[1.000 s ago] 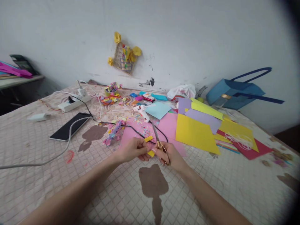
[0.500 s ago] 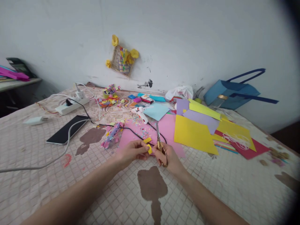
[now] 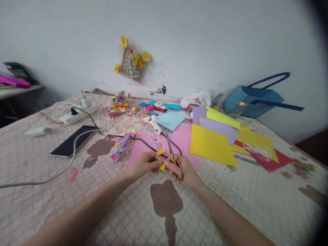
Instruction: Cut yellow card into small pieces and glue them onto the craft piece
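My left hand (image 3: 149, 163) pinches a small strip of yellow paper (image 3: 162, 166) between thumb and fingers. Another bit of yellow paper (image 3: 161, 151) shows just above those fingertips. In my right hand (image 3: 183, 170) is a pair of scissors (image 3: 172, 153) with gold handles, its blades pointing up and away from me. The right thumb and fingertip come right up to the yellow strip; whether they grip it too I cannot tell. Beneath both hands lies a pink paper sheet (image 3: 137, 150) scattered with tiny paper scraps.
Beyond the hands lie a white glue gun (image 3: 153, 123) with a black cord and a light blue sheet (image 3: 171, 120). Yellow sheets (image 3: 211, 145) spread to the right, near a blue bag (image 3: 252, 100). At left are a tablet-like black device (image 3: 73, 141) and a power strip (image 3: 78, 115).
The yellow strip has turned and now hangs lower between the fingertips. Both hands stay almost in place, with the scissors still in the right one and tilted slightly more left.
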{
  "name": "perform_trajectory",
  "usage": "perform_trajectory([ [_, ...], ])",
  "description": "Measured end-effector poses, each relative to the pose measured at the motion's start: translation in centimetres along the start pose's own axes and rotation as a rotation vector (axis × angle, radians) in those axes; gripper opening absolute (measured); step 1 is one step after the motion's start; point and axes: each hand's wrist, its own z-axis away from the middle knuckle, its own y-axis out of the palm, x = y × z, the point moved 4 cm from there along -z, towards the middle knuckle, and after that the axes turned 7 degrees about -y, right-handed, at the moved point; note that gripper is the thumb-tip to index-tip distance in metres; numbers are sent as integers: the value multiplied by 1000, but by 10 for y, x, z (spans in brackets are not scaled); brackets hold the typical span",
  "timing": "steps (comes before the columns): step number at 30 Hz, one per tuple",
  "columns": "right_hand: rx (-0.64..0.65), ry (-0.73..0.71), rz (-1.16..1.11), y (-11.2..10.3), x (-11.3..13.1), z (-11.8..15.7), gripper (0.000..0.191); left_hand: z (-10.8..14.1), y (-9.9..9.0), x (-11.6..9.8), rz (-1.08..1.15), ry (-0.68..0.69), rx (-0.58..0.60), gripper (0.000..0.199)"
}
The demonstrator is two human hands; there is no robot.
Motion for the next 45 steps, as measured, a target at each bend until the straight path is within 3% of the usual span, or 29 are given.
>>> perform_trajectory([
  [7,-60,-35,-29,-2,0,0,24,4,6,-3,21,-7,53,26],
  [10,-94,-63,-76,-3,0,0,27,4,6,1,134,-68,97,27],
  [12,-87,-65,-154,-2,-1,1,30,2,1,2,247,-76,66,26],
  [16,37,-43,-369,6,-3,5,40,-1,-13,-3,415,-57,-33,23],
  [20,213,26,-532,17,-6,12,46,-2,-24,-7,496,-31,-57,16],
  [23,264,78,-624,23,-8,16,51,-3,-30,-7,535,-24,-73,14],
  [34,364,184,-771,33,-9,19,58,-6,-36,-6,627,-23,-67,10],
  [45,355,181,-811,32,-5,19,56,-2,-31,-11,487,7,-20,17],
])
